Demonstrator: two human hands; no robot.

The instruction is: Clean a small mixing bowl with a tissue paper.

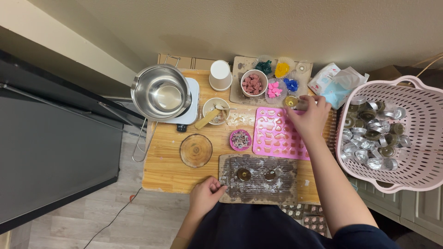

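Both hands at crowded table [166, 173] edges

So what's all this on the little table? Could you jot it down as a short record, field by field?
surface: small wooden table
left hand: resting at the edge of a dark wooden board
right hand: fingers on a small clear cup
centre: pink silicone mould
back left: steel pot on a white heater
right side: pink basket of small metal cups
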